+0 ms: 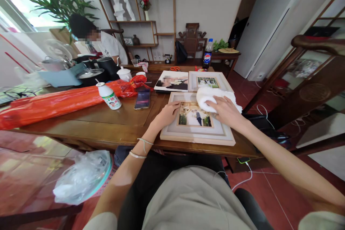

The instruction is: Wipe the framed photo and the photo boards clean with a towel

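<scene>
A pale wooden picture frame (198, 134) with a wedding photo lies flat on the wooden table (107, 122) in front of me. My left hand (167, 113) rests flat on the frame's left border, fingers stretched out. My right hand (225, 109) presses a white cloth (208, 93) against the frame's upper right part, fingers over the cloth. Behind it lie a second framed photo (207, 81) and an unframed photo print (172, 81).
A phone (142, 99), a small white bottle (110, 96) and a long orange plastic bag (54, 102) lie to the left. A cola bottle (207, 54) stands at the far edge. Another person (104, 43) sits beyond pots. A bagged bin (86, 176) stands at lower left.
</scene>
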Available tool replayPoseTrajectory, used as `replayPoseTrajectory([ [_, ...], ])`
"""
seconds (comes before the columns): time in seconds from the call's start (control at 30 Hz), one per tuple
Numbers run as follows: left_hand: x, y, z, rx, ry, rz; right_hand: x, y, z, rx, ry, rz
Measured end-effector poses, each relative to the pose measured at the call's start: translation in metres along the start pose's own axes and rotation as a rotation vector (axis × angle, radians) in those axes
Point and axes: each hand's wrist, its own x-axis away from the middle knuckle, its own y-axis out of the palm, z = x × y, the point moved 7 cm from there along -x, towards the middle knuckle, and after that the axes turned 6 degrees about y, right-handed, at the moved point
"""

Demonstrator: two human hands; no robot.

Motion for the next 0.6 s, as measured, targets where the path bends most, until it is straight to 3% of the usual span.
replayPoseTrajectory([
  [0.13, 0.000, 0.000, 0.000, -0.001, 0.007, 0.012, -0.031, 0.006, 0.022, 0.052, 0.068, 0.007],
  [0.27, -0.001, 0.000, -0.001, 0.007, -0.008, 0.014, -0.032, 0.009, 0.008, 0.056, 0.030, -0.075],
  [0.37, -0.001, -0.001, 0.000, 0.013, -0.023, 0.014, -0.013, -0.001, -0.018, 0.021, -0.019, -0.119],
  [0.6, -0.001, -0.002, 0.002, -0.002, -0.014, 0.013, 0.061, -0.050, -0.074, -0.195, -0.170, -0.282],
])
